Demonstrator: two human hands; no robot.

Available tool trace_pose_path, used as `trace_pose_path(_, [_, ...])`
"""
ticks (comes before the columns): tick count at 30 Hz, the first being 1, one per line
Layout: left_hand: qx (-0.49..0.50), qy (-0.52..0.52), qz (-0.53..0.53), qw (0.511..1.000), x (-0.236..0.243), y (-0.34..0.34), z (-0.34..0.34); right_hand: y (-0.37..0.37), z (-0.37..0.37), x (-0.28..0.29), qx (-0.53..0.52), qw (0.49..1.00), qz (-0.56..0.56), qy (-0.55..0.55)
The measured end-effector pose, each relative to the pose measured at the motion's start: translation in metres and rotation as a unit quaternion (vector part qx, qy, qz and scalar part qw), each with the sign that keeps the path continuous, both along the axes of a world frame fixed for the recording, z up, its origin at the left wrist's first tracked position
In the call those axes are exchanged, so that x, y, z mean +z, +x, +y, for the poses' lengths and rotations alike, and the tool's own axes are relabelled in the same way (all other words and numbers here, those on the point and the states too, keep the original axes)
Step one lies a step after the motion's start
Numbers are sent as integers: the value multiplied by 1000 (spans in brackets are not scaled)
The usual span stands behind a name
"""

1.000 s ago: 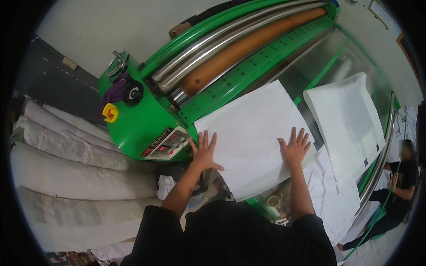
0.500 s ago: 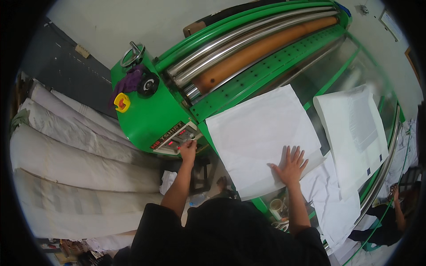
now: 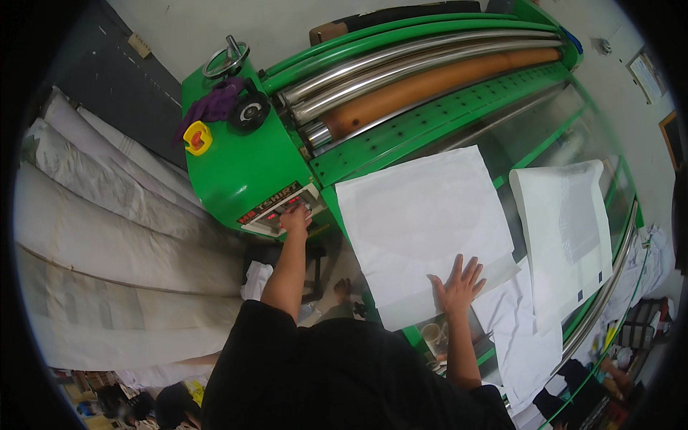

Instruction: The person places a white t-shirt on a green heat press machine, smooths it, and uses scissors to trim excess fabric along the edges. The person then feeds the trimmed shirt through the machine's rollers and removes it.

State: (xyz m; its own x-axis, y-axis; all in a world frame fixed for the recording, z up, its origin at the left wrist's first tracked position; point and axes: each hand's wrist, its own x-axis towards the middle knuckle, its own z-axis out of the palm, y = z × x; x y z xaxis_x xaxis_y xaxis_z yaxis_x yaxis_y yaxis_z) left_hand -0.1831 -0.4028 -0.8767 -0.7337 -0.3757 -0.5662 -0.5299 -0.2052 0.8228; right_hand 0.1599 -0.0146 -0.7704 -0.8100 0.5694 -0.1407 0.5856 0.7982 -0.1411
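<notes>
While the right hand (image 3: 459, 288) rests spread-fingered on the white sheet (image 3: 423, 222) atop the tabletop (image 3: 534, 125), the left hand (image 3: 294, 218) is at the control panel (image 3: 265, 224), grip unclear | hands apart | step, judged: adjusting settings | next likely calls for: sheet lying flat

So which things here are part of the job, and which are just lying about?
Apparently part of the job:
green machine
control panel, left hand at it
flat white sheet, right hand spread on it

Likely just lying about:
purple cloth on the machine
pale rolls at left
curled sheet at right, untouched, role unclear
</notes>
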Motion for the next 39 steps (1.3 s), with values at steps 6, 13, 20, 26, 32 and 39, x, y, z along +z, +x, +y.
trace_pose_path(6, [1, 25, 21, 999, -3, 0, -1, -1, -1, -3, 10, 1000, 11, 19])
trace_pose_path(13, [6, 26, 34, 999, 0, 3, 1, -1, -1, 0, 11, 1000, 9, 17])
trace_pose_path(20, [8, 11, 25, 1000, 0, 1, 3, -1, -2, 2, 11, 1000, 19, 9])
trace_pose_path(26, [10, -1, 21, 1000, -3, 0, 3, -2, -2, 3, 8, 1000, 17, 7])
trace_pose_path(32, [-1, -13, 22, 1000, 1, 1, 4, -1, -2, 1, 8, 1000, 18, 13])
trace_pose_path(39, [2, 7, 12, 1000, 2, 0, 0, 0, -1, -1, 9, 999, 28, 16])
